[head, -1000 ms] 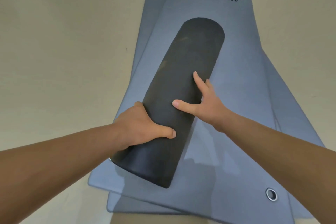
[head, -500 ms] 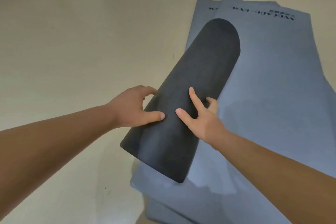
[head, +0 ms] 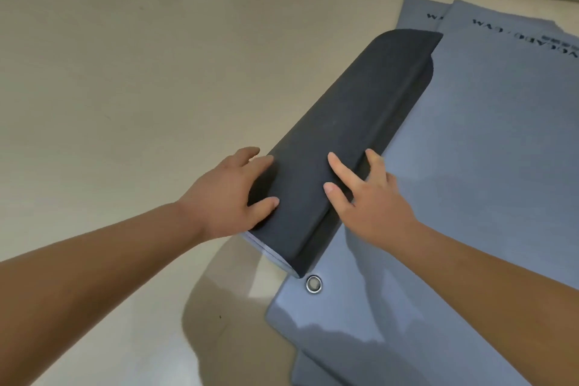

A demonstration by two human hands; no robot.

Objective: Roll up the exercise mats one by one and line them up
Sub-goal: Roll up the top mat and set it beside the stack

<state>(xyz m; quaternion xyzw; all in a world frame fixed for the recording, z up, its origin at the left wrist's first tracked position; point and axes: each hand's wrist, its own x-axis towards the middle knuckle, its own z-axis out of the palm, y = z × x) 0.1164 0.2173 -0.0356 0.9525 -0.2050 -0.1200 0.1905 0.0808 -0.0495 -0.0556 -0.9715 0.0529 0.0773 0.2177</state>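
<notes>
At the near end of the rolled mat (head: 344, 135), my left hand (head: 232, 197) grips its side and my right hand (head: 376, 210) presses on top, fingers spread. I see the roll lying along the left edge of the flat grey mats (head: 488, 160), a metal eyelet (head: 314, 284) just beside it and bare floor (head: 125, 72) to the left.

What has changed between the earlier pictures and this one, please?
The rolled mat moved to the left across the flat mats, from their middle to their left edge, and its near end is now partly over the floor. Nothing was taken hold of or let go. The left hand still grips its left side, and the right hand still presses on its right side. The flat mats stay stacked.
</notes>
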